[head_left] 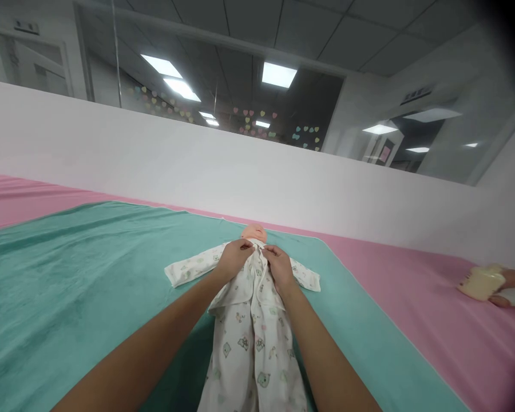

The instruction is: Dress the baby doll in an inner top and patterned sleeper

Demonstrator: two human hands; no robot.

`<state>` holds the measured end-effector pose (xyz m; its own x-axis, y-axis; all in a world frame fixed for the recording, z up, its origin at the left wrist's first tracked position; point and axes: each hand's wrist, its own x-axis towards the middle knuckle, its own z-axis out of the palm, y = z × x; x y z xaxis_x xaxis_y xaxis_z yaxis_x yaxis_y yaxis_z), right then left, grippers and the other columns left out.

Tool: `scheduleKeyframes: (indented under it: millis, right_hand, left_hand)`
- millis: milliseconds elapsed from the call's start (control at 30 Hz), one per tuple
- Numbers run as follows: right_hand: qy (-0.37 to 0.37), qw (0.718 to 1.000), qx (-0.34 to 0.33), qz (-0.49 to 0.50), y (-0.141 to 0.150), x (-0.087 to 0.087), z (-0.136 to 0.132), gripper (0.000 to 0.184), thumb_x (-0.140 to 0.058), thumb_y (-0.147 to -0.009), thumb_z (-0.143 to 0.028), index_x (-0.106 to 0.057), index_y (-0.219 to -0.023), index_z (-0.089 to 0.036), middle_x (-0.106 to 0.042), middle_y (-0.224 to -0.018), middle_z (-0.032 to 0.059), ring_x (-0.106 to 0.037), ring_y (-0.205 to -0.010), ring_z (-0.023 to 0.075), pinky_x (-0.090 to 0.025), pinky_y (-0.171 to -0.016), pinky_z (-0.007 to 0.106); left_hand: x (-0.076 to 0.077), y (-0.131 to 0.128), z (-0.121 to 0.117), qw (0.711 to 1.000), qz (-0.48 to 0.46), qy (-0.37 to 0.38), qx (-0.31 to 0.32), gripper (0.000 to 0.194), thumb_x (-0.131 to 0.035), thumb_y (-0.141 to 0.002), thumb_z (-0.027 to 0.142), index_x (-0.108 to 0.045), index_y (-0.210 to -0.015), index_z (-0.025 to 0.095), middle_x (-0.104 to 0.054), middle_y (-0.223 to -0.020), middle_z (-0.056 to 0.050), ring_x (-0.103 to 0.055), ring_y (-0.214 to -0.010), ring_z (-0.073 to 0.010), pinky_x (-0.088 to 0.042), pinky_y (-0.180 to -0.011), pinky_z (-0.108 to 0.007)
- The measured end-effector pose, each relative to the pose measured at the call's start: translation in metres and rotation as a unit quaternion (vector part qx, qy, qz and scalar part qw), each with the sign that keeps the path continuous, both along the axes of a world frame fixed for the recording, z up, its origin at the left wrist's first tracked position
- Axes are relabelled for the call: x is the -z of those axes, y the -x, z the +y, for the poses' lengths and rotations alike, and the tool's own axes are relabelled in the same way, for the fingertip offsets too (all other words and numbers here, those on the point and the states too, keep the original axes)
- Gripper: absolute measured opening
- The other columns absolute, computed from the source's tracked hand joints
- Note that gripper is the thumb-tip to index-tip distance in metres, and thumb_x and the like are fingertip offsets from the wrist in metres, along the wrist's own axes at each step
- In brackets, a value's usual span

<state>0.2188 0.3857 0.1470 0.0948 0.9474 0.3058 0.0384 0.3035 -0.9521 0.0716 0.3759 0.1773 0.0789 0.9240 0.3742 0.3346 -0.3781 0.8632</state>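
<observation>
A baby doll [254, 231] lies on its back on a teal blanket [111, 274], its head toward the wall. It wears a white printed jacket [236, 292] with the sleeves spread out, and matching printed trousers [240, 343]. At the collar, my left hand [234, 257] pinches the jacket's left front edge, just below the doll's head. Across from it, my right hand [278, 264] pinches the other front edge. A small gap separates my fingertips. The front opening runs down between my hands, and any fastener at the neck is too small to make out.
Pink cloth [390, 269] spreads under and around the blanket. At the far right lies another doll-like figure in pale yellow [483, 282], partly cut off. A white wall [197, 160] rises behind, with windows [283, 109] above it bearing heart stickers.
</observation>
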Motion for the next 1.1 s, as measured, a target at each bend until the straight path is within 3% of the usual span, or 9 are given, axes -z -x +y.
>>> scheduleKeyframes:
  millis: [133,467,600,867,1100]
  right_hand:
    - [0.026,0.998,-0.048,0.035,-0.005,0.003,0.000,0.027,-0.063,-0.065,-0.040,-0.063,-0.082,-0.020,-0.048,-0.059,-0.0042,-0.034,-0.049,0.0078,-0.026,-0.049,0.022]
    - [0.024,0.999,-0.038,-0.023,-0.006,0.007,0.002,0.024,-0.061,-0.066,-0.037,-0.061,-0.082,-0.019,-0.043,-0.057,-0.0057,-0.038,-0.050,0.0075,-0.029,-0.048,0.022]
    - [0.022,0.998,-0.038,-0.036,-0.006,0.005,-0.001,0.022,-0.060,-0.067,-0.035,-0.060,-0.083,-0.020,-0.046,-0.058,-0.0057,-0.041,-0.052,0.0075,-0.030,-0.050,0.022]
    - [0.021,0.998,-0.061,-0.020,-0.005,0.000,-0.006,0.023,-0.061,-0.068,-0.034,-0.060,-0.085,-0.020,-0.050,-0.063,-0.0047,-0.040,-0.054,0.0072,-0.030,-0.052,0.022]
    - [0.017,0.997,-0.074,-0.023,-0.007,0.003,-0.003,0.025,-0.062,-0.068,-0.035,-0.059,-0.086,-0.019,-0.049,-0.063,-0.0042,-0.041,-0.054,0.0071,-0.030,-0.052,0.021]
  left_hand:
    - [-0.001,-0.002,-0.003,0.999,0.012,0.000,0.030,0.020,-0.050,-0.075,0.033,-0.064,-0.072,0.020,-0.065,-0.077,0.000,-0.057,-0.075,-0.0156,-0.038,-0.065,-0.023]
    - [0.003,0.000,0.000,0.996,0.082,-0.012,0.026,0.020,-0.055,-0.071,0.035,-0.065,-0.078,0.019,-0.065,-0.077,-0.001,-0.057,-0.074,-0.0166,-0.039,-0.064,-0.024]
    - [0.002,0.002,0.001,0.997,0.055,-0.012,0.044,0.015,-0.055,-0.069,0.030,-0.063,-0.069,0.017,-0.065,-0.074,-0.002,-0.056,-0.073,-0.0160,-0.039,-0.065,-0.025]
    - [0.000,0.008,0.004,0.994,-0.045,0.082,0.050,0.020,-0.058,-0.067,0.033,-0.065,-0.069,0.015,-0.065,-0.074,-0.003,-0.056,-0.071,-0.0154,-0.039,-0.061,-0.024]
    - [-0.001,0.004,0.001,0.996,-0.003,0.058,0.064,0.022,-0.057,-0.068,0.037,-0.066,-0.068,0.017,-0.064,-0.072,-0.001,-0.056,-0.070,-0.0154,-0.038,-0.060,-0.025]
